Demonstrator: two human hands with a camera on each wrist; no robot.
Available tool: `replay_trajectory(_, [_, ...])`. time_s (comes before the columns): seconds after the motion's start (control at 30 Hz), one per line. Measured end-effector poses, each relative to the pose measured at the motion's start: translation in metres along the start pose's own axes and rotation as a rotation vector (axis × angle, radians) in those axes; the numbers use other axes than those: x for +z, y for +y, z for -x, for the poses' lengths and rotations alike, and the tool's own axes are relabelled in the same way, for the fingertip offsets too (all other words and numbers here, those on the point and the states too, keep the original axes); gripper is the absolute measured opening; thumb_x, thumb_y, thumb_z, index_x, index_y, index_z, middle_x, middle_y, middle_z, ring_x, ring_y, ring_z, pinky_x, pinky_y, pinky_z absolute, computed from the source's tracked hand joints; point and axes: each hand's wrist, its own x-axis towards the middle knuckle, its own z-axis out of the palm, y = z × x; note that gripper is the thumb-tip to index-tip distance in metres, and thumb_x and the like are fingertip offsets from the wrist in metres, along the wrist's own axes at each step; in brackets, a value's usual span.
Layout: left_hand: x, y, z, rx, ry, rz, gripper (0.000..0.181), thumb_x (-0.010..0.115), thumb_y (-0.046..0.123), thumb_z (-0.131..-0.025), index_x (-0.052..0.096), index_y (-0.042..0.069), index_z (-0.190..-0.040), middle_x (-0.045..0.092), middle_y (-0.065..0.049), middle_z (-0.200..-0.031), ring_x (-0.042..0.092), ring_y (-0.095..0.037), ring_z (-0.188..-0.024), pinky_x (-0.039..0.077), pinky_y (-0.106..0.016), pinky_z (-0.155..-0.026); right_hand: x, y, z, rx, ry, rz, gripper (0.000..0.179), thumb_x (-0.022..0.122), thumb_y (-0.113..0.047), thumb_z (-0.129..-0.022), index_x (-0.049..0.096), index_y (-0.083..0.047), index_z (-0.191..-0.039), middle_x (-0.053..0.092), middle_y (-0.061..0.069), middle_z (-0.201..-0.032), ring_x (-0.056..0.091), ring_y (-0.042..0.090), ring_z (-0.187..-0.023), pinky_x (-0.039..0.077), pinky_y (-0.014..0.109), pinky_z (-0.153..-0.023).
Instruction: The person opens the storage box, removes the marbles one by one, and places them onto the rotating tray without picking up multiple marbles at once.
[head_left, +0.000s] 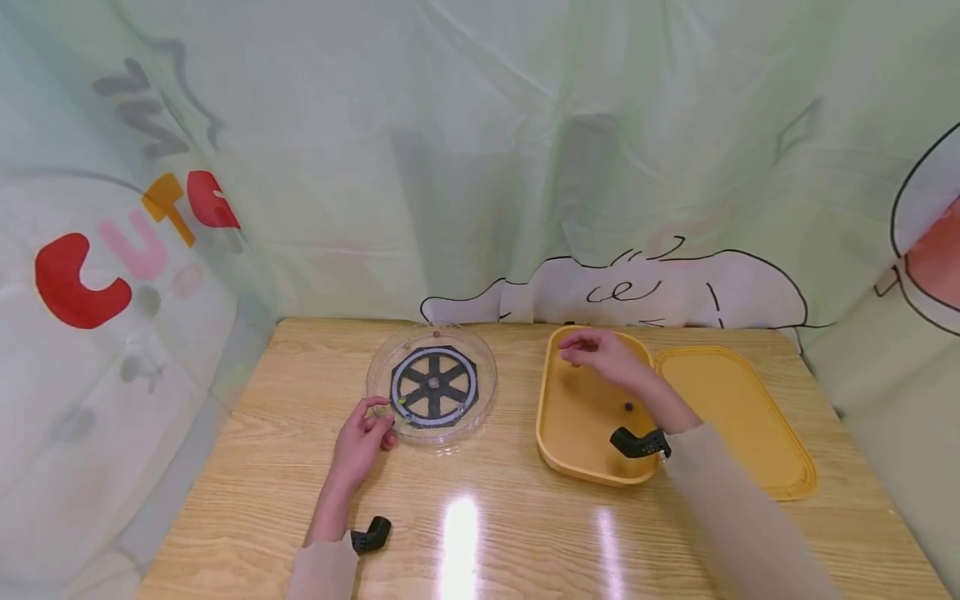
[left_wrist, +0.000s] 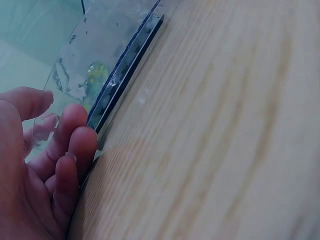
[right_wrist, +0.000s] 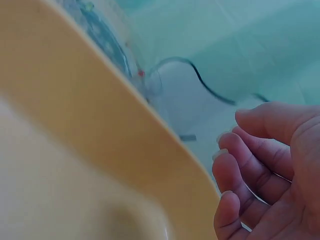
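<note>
My left hand (head_left: 363,442) is at the near-left rim of a clear round dish (head_left: 487,408). In the left wrist view its thumb and fingers (left_wrist: 70,135) pinch the transparent wall. Inside the dish lies a dark, wheel-like pattern with a pale ring (head_left: 433,383), plus small bits, among them a yellow-green one (head_left: 402,401) and a reddish one (head_left: 437,334). Over the far part of a yellow tray (head_left: 551,454) hangs my right hand (head_left: 603,357), its fingers loosely bent. Nothing shows between thumb and fingertips in the right wrist view. A small dark round piece (head_left: 628,407) lies in the tray.
A flat yellow lid (head_left: 738,417) lies right of the tray on the wooden table (head_left: 510,533). Behind the table hangs a pale printed curtain (head_left: 480,167). A small dark object (head_left: 569,323) shows just beyond the tray's far rim.
</note>
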Motion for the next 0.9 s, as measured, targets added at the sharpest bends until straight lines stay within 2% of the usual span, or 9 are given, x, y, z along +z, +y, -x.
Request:
replay_trajectory(0.17, [0.000,-0.001,-0.001,0.000,0.001,0.005,0.024,0.061,0.016,-0.100,0.058,0.014,-0.124,0.062,-0.011,-0.069,0.060,-0.024,-0.062,0.051,-0.028,-0.061,-0.020,0.020,0.010,0.061,0.076,0.076,0.036,0.062,-0.026,-0.100,0.063,0.002,-0.123,0.065,0.020,-0.111,0.059,0.033,-0.098,0.049,0.040,-0.081])
replay_trajectory(0.3, [0.000,-0.002,-0.002,0.006,-0.002,0.010,0.024,0.061,0.018,-0.100,0.058,0.014,-0.124,0.063,-0.011,-0.069,0.060,-0.024,-0.062,0.051,-0.028,-0.061,-0.034,0.030,0.019,0.083,0.187,0.066,0.039,0.059,-0.030,-0.102,0.062,0.002,-0.124,0.063,0.023,-0.113,0.058,0.038,-0.100,0.051,0.029,-0.078])
replay_trajectory(0.43, [-0.001,-0.004,-0.002,0.011,0.005,0.012,0.024,0.062,0.018,-0.100,0.059,0.014,-0.123,0.063,-0.010,-0.068,0.060,-0.023,-0.061,0.051,-0.028,-0.060,-0.039,0.039,0.023,0.046,0.257,0.022,0.035,0.058,-0.024,-0.102,0.062,0.005,-0.122,0.063,0.025,-0.110,0.059,0.037,-0.096,0.053,0.023,-0.076])
replay_trajectory(0.6, [-0.001,-0.004,-0.003,0.017,0.011,0.006,0.023,0.062,0.018,-0.100,0.059,0.014,-0.122,0.062,-0.009,-0.067,0.061,-0.022,-0.061,0.052,-0.028,-0.059,-0.038,0.051,0.020,-0.013,0.289,0.020,0.028,0.060,-0.016,-0.101,0.064,0.007,-0.116,0.065,0.020,-0.101,0.060,0.030,-0.085,0.055,0.027,-0.072])
replay_trajectory(0.77, [0.000,-0.003,-0.002,0.013,0.004,0.008,0.024,0.062,0.017,-0.100,0.058,0.012,-0.123,0.062,-0.008,-0.067,0.061,-0.021,-0.061,0.052,-0.028,-0.060,-0.037,0.060,0.011,0.003,0.285,0.044,0.030,0.060,-0.020,-0.101,0.064,0.005,-0.117,0.065,0.018,-0.102,0.059,0.026,-0.084,0.055,0.029,-0.074])
replay_trajectory(0.9, [-0.001,-0.002,-0.001,0.013,0.007,0.008,0.023,0.062,0.017,-0.100,0.059,0.013,-0.123,0.062,-0.009,-0.067,0.061,-0.022,-0.061,0.052,-0.028,-0.061,-0.039,0.062,0.000,0.016,0.251,0.082,0.033,0.060,-0.025,-0.102,0.064,0.002,-0.119,0.064,0.016,-0.104,0.058,0.025,-0.087,0.054,0.025,-0.075])
